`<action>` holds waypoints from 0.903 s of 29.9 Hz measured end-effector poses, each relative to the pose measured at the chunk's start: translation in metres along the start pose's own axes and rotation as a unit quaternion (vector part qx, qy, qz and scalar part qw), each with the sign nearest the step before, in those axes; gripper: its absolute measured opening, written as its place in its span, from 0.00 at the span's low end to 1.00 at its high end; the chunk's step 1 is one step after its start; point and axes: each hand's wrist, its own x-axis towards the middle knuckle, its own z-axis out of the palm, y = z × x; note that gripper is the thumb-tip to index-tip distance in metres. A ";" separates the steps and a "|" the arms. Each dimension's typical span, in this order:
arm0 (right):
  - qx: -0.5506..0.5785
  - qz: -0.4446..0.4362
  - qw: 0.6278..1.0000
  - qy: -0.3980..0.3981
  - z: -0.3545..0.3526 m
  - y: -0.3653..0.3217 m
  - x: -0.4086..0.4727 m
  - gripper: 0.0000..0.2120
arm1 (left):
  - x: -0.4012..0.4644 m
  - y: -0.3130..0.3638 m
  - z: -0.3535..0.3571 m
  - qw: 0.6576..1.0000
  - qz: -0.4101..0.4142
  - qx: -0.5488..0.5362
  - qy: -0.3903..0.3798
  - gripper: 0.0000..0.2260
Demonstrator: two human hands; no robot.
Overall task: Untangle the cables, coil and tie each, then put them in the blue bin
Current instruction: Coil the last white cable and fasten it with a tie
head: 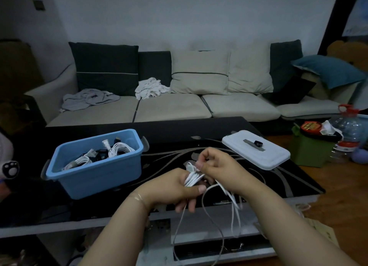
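Gripping a thin white cable [192, 179] bunched into several loops, the left hand [175, 188] steadies it above the black table [199, 130] while the right hand [216, 166] pinches its top, loose strands dangling, beside the blue bin [95, 174] of coiled cables; no readable writing.

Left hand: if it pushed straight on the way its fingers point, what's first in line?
Probably the right hand. The left hand grips the white cable coil with fingers aimed right, and the two hands nearly touch there; depth is unclear.
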 end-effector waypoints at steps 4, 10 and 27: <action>0.051 0.012 0.999 -0.011 -0.005 0.004 0.002 0.09 | -0.002 -0.001 -0.002 0.998 0.022 -0.046 -0.021 0.15; 0.067 0.014 0.998 0.013 -0.002 0.007 0.004 0.15 | 0.000 -0.005 0.000 0.985 0.062 -0.159 -0.025 0.18; -0.049 -0.007 0.999 -0.013 0.013 0.000 0.003 0.05 | 0.008 0.007 0.005 0.811 0.130 -0.543 0.174 0.19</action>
